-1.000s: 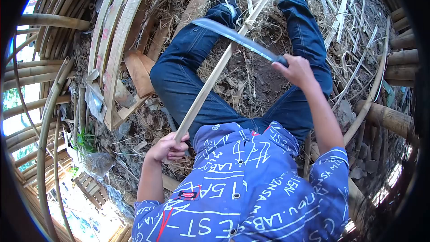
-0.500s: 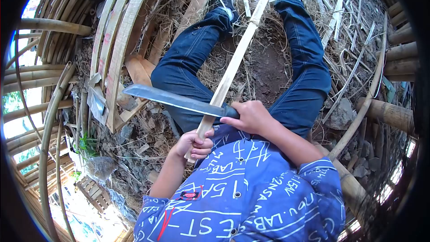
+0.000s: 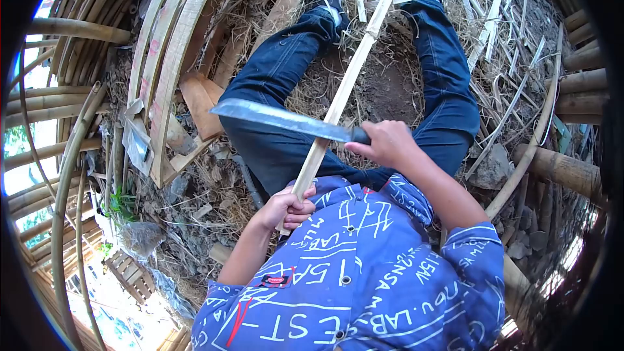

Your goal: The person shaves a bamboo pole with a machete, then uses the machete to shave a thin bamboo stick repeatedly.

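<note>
A long pale bamboo strip slants from my waist out between my lower legs, a node showing along its far part. My left hand is closed round its near end, close against my shirt. In my right hand is the dark handle of a machete. Its long blade lies across the strip, pointing left over my thigh, with the part near the handle right at the strip.
Several wooden planks lean at the left beside a broken piece of wood. Thin shavings and split strips litter the ground round my feet. Bamboo poles stand on the right, and a bamboo lattice on the left.
My right hand has moved the machete forward along the strip, away from my body, and slightly to the right. My left hand keeps its grip on the strip's near end.
</note>
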A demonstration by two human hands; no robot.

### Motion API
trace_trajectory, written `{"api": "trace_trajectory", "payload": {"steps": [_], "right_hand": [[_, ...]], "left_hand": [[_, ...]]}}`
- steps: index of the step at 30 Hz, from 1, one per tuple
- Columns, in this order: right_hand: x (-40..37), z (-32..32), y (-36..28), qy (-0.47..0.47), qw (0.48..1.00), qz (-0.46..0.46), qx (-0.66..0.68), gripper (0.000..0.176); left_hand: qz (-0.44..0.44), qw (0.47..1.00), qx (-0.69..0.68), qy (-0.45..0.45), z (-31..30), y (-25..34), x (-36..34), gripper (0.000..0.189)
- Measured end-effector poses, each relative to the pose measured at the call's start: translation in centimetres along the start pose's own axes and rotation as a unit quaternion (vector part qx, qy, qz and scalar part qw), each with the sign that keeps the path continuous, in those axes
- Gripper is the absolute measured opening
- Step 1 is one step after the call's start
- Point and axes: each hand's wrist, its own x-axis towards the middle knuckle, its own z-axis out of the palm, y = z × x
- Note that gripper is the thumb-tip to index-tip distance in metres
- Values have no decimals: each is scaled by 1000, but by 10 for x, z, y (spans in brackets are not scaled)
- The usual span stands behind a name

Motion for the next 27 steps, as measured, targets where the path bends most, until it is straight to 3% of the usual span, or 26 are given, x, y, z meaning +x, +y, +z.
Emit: {"api": "trace_trajectory", "payload": {"steps": [9, 11, 15, 18, 27], "right_hand": [[23, -14, 91, 88, 986, 134, -45, 63], [25, -25, 110, 94, 986, 131, -38, 57], [35, -29, 120, 81, 984, 141, -76, 63], [38, -29, 137, 122, 979, 144, -75, 63], [43, -31, 133, 114, 981, 126, -99, 63]], "left_hand": [[-19, 1000, -11, 8, 1, -6, -25, 27], [-21, 1000, -20, 10, -1, -8, -30, 27], [-36, 999, -12, 21, -4, -3, -32, 27], [-31, 999, -21, 4, -7, -7, -39, 26], [-39, 998, -44, -13, -22, -4, -50, 26]]}}
